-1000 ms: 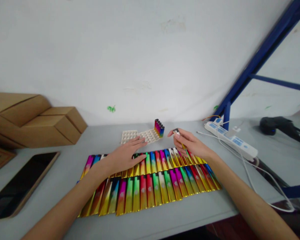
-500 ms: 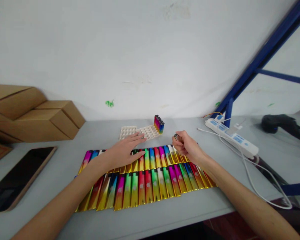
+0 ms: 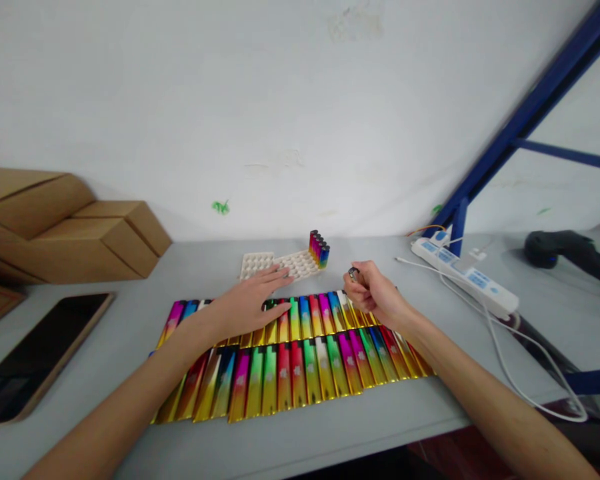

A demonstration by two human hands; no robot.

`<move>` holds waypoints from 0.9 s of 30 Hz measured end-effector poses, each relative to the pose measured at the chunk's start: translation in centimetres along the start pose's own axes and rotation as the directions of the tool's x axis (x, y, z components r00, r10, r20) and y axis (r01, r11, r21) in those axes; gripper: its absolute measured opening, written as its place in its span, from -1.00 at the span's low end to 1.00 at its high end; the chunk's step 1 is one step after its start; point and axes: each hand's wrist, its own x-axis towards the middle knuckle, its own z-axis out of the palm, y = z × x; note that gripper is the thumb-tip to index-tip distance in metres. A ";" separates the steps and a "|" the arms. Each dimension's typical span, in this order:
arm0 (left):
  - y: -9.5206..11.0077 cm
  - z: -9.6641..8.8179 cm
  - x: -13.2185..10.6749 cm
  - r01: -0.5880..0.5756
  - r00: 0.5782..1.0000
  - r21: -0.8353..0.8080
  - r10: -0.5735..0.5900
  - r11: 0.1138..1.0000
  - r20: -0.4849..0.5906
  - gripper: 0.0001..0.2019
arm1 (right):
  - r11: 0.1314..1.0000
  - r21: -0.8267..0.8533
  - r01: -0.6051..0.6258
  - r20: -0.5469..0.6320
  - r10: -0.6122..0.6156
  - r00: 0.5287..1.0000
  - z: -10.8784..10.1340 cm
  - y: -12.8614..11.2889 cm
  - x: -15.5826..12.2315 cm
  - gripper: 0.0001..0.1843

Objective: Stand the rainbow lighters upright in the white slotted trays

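"Where was the lighter [image 3: 353, 273], and how did you expect it to handle?"

"Three o'clock of my left hand [image 3: 253, 301], inside my right hand [image 3: 373, 293], fingers curled snugly around it. I judged it light, stiff, slick; best gripped mid-body."

"Its looks?"

"Metal-and-black top; the body was hidden. My left fingers lay loosely spread; whether they touched anything, I couldn't tell."

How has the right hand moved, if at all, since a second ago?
Yes: judged against the white power strip, the right hand, holding a lighter, now sits slightly lower in the view.
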 end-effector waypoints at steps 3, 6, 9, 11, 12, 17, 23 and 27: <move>0.1 0.0 0.0 0.000 1.000 -0.001 0.000 1.000 -0.001 -0.33 | 1.000 -0.015 0.004 -0.019 -0.005 1.000 0.3 -0.1 -0.2 -0.54; 0.0 0.0 0.1 -0.006 1.000 -0.008 0.006 1.000 -0.007 -0.34 | 1.000 -0.031 0.002 -0.024 -0.003 1.000 0.6 -0.3 -0.4 -0.56; -0.1 0.1 0.1 -0.002 1.000 -0.009 0.002 1.000 -0.008 -0.34 | 0.999 -0.038 0.000 -0.020 -0.001 1.000 0.7 -0.3 -0.5 -0.59; -0.1 0.1 0.1 0.003 1.000 -0.002 -0.003 1.000 0.000 -0.34 | 0.999 -0.032 0.006 -0.020 -0.006 1.000 0.7 -0.3 -0.5 -0.58; -0.2 0.1 0.1 0.005 1.000 0.003 -0.005 1.000 0.005 -0.34 | 1.000 -0.025 0.003 -0.013 -0.003 1.000 0.7 -0.2 -0.5 -0.55; -0.4 0.3 0.0 -0.022 1.000 0.002 0.022 1.000 -0.015 -0.36 | 0.999 0.023 -0.032 0.035 0.031 0.999 0.2 -0.2 -0.2 -0.36; -0.2 0.2 0.0 -0.019 0.999 -0.026 0.018 0.999 -0.026 -0.36 | 0.976 -0.068 0.208 0.045 -0.205 0.978 0.1 -1.9 -0.9 -0.62; 0.0 0.1 -0.1 -0.014 1.000 -0.022 0.013 1.000 -0.028 -0.35 | 0.935 -0.240 0.262 0.066 -0.254 0.965 -0.2 -3.9 -1.0 -0.66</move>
